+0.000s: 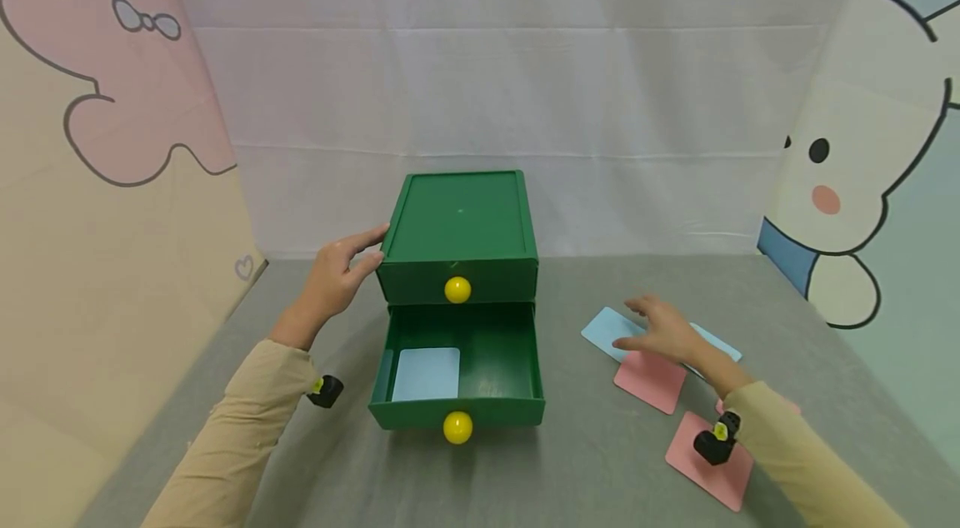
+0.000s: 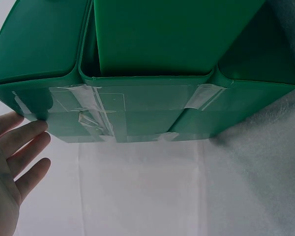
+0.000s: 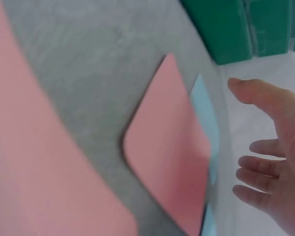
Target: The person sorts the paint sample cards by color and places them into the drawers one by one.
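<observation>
the left hand rests its fingertips on the left side of the green drawer unit, near the top, thumb and fingers spread and gripping nothing. the drawer unit stands near the middle of the gray table. it looks like stiff plastic, probably light enough to slide if tugged, so the side wall is a sensible place to steady it. it is smooth and deep green, with clear tape along the side. the upper drawer is closed, the lower drawer pulled out; the upper knob and lower knob, both round and yellow, offer the easiest grip. inside, at left, lies a pale blue square card.

further right, the right hand hangs over loose cards, thumb held away from loosely bent fingers, pinching nothing; whether a fingertip touches a card, i cannot tell. the cards seem light, thin, fairly stiff and a little slippery, best pinched by opposite edges. they are plain, with rounded corners: a left blue card partly beneath the hand, an upper pink card just nearer, a lower pink card, a right blue card, and another pink one mostly behind the sleeve.
</observation>
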`<state>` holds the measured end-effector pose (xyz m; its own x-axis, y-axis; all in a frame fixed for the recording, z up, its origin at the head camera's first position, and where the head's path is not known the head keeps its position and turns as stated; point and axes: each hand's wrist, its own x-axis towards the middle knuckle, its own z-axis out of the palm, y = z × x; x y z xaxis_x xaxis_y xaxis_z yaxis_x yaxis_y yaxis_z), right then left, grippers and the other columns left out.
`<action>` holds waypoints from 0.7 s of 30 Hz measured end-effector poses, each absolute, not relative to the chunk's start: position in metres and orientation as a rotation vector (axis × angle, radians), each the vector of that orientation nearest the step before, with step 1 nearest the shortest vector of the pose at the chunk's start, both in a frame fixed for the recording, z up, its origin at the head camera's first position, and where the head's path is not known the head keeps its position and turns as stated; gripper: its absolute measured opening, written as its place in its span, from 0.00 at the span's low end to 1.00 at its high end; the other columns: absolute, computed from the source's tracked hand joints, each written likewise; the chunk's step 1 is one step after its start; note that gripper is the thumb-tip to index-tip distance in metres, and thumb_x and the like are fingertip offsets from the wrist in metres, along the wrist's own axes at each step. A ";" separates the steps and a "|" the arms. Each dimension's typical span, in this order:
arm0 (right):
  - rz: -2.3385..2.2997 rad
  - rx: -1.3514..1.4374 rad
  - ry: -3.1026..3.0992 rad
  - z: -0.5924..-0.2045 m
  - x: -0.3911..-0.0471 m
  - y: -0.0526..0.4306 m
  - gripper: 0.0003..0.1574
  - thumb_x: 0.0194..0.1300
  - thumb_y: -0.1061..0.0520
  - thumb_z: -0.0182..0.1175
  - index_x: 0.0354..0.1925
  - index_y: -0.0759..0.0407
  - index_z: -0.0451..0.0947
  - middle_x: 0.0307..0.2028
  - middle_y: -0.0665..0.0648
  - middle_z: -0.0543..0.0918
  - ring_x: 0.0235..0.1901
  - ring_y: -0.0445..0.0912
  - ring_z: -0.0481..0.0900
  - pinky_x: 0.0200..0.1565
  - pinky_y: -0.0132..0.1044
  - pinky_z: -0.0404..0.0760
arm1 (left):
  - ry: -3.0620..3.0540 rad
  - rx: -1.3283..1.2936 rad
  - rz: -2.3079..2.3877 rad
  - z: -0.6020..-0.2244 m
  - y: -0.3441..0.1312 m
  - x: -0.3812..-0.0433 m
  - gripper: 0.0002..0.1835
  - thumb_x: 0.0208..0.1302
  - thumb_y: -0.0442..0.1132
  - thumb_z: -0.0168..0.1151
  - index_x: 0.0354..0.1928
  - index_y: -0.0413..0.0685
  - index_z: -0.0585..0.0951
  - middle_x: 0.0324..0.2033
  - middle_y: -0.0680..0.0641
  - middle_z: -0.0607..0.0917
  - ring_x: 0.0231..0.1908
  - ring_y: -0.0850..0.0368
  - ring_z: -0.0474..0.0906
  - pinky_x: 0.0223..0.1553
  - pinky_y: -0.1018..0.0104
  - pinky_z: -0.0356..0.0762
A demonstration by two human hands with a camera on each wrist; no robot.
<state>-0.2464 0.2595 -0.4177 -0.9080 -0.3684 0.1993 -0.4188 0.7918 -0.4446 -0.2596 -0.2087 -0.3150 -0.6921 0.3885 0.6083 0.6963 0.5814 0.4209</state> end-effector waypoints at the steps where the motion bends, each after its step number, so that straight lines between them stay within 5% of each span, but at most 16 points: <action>1: 0.742 0.620 -2.873 -0.422 -0.247 0.261 0.47 0.46 0.45 0.69 0.54 0.77 0.68 0.48 0.72 0.72 0.47 0.63 0.73 0.45 0.56 0.73 | -2.357 -0.869 -0.908 -0.315 -0.209 -0.260 0.22 0.65 0.37 0.48 0.59 0.33 0.70 0.53 0.35 0.75 0.53 0.42 0.72 0.53 0.45 0.67; 13: 0.578 0.454 -2.945 -0.440 -0.248 0.261 0.50 0.40 0.39 0.69 0.49 0.77 0.71 0.41 0.70 0.73 0.41 0.60 0.71 0.40 0.53 0.74 | -2.366 -0.855 -0.926 -0.315 -0.208 -0.258 0.22 0.65 0.36 0.48 0.60 0.34 0.69 0.53 0.35 0.75 0.53 0.41 0.71 0.54 0.44 0.66; 21: 0.647 0.453 -2.980 -0.439 -0.253 0.258 0.46 0.41 0.44 0.71 0.46 0.78 0.72 0.41 0.70 0.74 0.42 0.62 0.71 0.41 0.53 0.74 | -2.374 -0.847 -0.926 -0.315 -0.209 -0.258 0.22 0.65 0.37 0.47 0.60 0.35 0.69 0.54 0.36 0.75 0.53 0.42 0.71 0.54 0.44 0.66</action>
<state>-0.2527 0.2579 -0.4392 -0.9552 -0.2714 0.1182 -0.2959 0.8690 -0.3965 -0.2583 -0.2085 -0.3152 -0.7090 0.3770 0.5960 0.6810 0.5855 0.4397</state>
